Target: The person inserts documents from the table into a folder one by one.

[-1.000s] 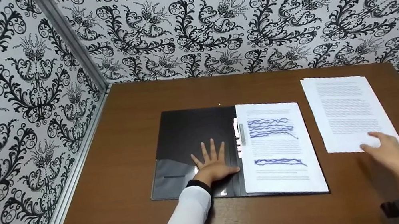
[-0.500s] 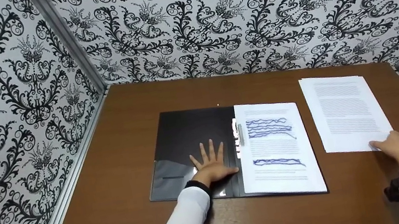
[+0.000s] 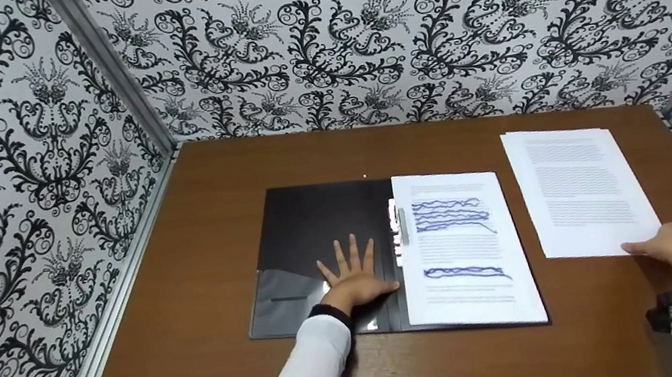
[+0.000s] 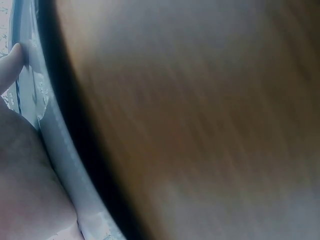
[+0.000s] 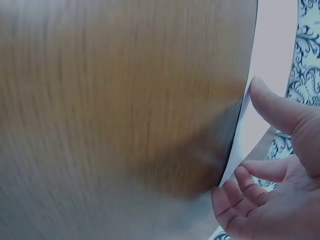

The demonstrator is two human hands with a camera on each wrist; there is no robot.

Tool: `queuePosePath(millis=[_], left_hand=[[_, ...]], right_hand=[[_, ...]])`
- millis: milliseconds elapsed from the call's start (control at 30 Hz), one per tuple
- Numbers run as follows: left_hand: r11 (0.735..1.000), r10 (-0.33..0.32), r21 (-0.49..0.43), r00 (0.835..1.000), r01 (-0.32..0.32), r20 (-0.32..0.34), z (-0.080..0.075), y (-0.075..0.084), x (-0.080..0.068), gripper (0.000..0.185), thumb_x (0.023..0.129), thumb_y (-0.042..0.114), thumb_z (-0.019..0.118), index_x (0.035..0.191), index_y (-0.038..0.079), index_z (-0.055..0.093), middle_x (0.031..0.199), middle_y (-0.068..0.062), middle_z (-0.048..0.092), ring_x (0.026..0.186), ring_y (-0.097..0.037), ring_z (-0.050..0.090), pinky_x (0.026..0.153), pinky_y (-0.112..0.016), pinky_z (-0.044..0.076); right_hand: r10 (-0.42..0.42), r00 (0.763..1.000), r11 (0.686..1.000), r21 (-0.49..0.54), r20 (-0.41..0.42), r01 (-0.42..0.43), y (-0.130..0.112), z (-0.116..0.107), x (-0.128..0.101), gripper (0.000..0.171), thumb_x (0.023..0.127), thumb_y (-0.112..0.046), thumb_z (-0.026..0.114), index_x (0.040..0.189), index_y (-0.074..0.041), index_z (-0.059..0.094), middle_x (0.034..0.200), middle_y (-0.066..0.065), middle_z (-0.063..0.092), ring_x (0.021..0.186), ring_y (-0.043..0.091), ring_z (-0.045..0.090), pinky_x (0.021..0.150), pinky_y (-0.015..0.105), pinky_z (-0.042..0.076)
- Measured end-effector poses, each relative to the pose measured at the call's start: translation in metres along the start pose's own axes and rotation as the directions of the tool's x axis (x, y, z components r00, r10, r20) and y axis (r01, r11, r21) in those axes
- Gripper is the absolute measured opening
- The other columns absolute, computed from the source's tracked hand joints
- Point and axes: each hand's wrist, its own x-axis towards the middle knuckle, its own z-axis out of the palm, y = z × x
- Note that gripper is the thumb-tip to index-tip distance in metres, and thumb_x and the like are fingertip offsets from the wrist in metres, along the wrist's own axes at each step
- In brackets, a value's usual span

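My left hand lies flat with fingers spread on the inside of the black folder's left cover. Its thumb points toward the spine. In the left wrist view only part of that hand shows, beside the folder's edge. A metal fastener sits by the spine, next to a punched stack of printed pages crossed with blue pen scribbles. At the right, my right hand holds the lower right corner of the loose printed sheets. The right wrist view shows its thumb along the paper's near edge and the other fingers curled at the corner.
Everything lies on a brown wooden table. Patterned black-and-white walls stand behind it and along both sides. A clear pocket covers the lower part of the folder's left cover. Bare wood separates the folder from the loose sheets.
My right hand has moved from hovering over the loose sheets to their lower right corner and now holds it. The left hand stays in place on the folder.
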Motion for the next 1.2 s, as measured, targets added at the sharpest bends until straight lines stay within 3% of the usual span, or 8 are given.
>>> queuePosePath(millis=[400,600,867,1200], left_hand=[[1.0,-0.004,-0.012,1.0,0.004,0.001,0.001,0.001,0.0,0.104,0.08,0.067,0.06,0.156,0.031,-0.001,0.16,-0.004,-0.026,0.14,-0.035,-0.035,0.101,-0.07,-0.025],[1.0,0.006,-0.008,1.0,-0.006,0.001,0.001,0.0,0.0,0.105,0.08,0.067,0.06,0.157,0.03,-0.001,0.16,-0.004,-0.026,0.14,-0.035,-0.035,0.101,-0.071,-0.025],[1.0,0.005,-0.002,1.0,-0.005,0.012,-0.001,0.001,-0.001,0.104,0.081,0.068,0.058,0.156,0.03,-0.003,0.159,-0.004,-0.028,0.14,-0.034,-0.036,0.1,-0.071,-0.026],[1.0,0.006,0.0,1.0,-0.006,0.003,-0.001,0.001,-0.002,0.104,0.081,0.068,0.058,0.156,0.03,-0.002,0.16,-0.004,-0.026,0.141,-0.035,-0.034,0.1,-0.071,-0.025]], right_hand=[[0.114,0.993,0.985,0.124,0.029,-0.117,0.004,-0.003,0.005,0.112,0.08,-0.043,0.072,0.128,0.034,0.005,0.12,0.054,0.019,0.109,0.061,0.025,0.098,0.068,0.028],[0.111,0.992,0.974,0.193,0.066,-0.121,0.005,-0.003,0.002,0.116,0.081,-0.042,0.071,0.13,0.032,-0.003,0.126,0.053,0.014,0.109,0.057,0.028,0.102,0.067,0.028],[0.13,0.991,0.971,0.197,0.029,-0.133,-0.002,0.0,-0.003,0.11,0.082,-0.039,0.071,0.13,0.032,0.003,0.119,0.049,0.022,0.105,0.055,0.031,0.098,0.065,0.032],[0.164,0.986,0.973,0.172,-0.044,-0.154,-0.01,0.0,-0.001,0.108,0.078,-0.034,0.076,0.127,0.033,0.007,0.115,0.049,0.021,0.105,0.055,0.026,0.096,0.063,0.03]])
